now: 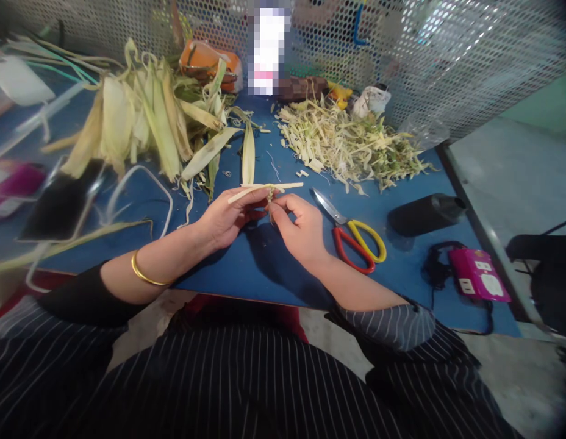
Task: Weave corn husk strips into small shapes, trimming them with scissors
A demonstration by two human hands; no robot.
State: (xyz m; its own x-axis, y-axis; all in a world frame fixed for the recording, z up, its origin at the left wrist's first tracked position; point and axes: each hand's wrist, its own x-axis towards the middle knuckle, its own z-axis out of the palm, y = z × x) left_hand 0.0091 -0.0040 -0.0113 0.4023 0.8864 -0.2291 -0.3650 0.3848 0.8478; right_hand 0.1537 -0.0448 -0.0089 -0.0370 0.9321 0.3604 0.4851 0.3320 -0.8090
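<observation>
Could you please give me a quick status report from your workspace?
Left grip and right grip: both pinching a small plait. Pale strips stick out to both sides. Scissors beside right grip, nothing visibly in the way.

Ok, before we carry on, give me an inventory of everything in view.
Braided piece: one, pale yellow, between the hands
Husk bundle: one, pale green and yellow, left rear
Scrap pile: one, pale yellow and green, right rear
Scissors: one pair, red and yellow handles, beside the right hand
Bottle-like object: one, black, right
Socket box: one, magenta, right front
Packet: one, orange, behind the husks
Table: one, blue, beneath the hands
Perforated screen: one, grey, back
Pixelated patch: one, mostly white, centre rear, unidentifiable
Far-left items: several, mixed colours, partly blurred
Bangle: one, gold, left forearm
Striped clothing: black, bottom
Hands: two, bare, centre
</observation>
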